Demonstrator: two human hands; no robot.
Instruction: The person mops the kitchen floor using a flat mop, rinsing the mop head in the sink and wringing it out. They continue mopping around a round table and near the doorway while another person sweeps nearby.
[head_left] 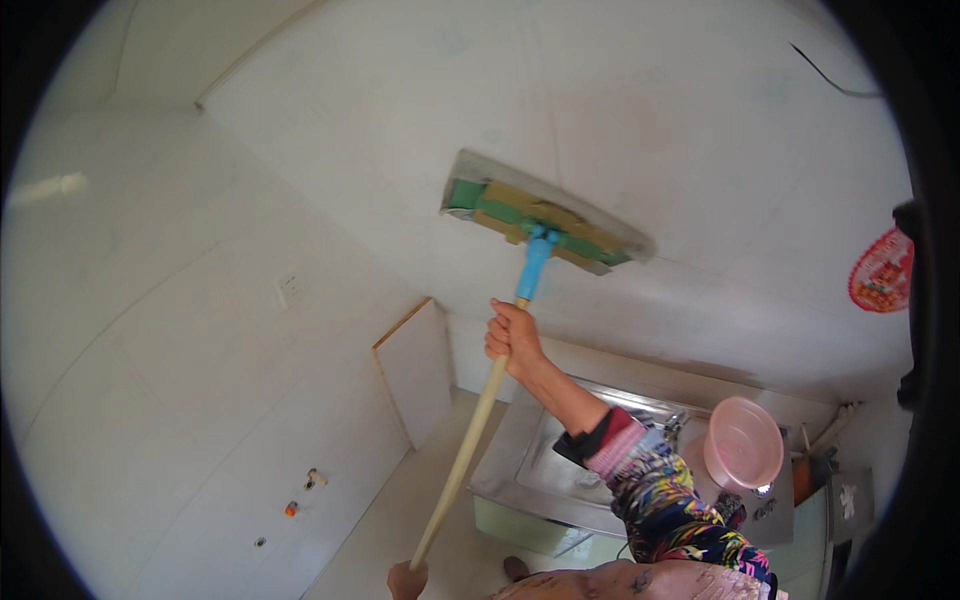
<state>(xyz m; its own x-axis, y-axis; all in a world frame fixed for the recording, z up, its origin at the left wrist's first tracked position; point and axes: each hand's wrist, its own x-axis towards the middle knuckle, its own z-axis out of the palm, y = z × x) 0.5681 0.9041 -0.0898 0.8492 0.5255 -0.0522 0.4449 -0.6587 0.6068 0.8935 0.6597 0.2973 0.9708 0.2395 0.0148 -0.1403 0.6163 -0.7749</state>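
Evidently the stroke relies on both hands: a flat rectangular mop head with a green plate, tan patches and a grey cloth edge (545,215) is up on or very near the smooth white wall (650,110), above the stainless-steel sink (503,458); blur hides whether the whole pad touches. Its long side slopes down toward the right, and a bright blue plastic joint (536,265) links it to a pale yellow straight pole (463,455). Good handling here probably means keeping the pad flat, pressing evenly through the joint, and letting the lower hand steer while the upper one bears the load. The pole's lower end is best swung clear of the sink, and the head kept away from the round pink plastic basin (745,440) standing at the sink's right end. The right hand (511,335), above the sink's left end, has its fingers wrapped firmly round the pole just below the joint, forearm reaching up and leftward from a multicoloured patterned sleeve (665,490). The left hand (408,578), lower and left of the sink, closes round the pole's bottom end, its fingers partly cut off.
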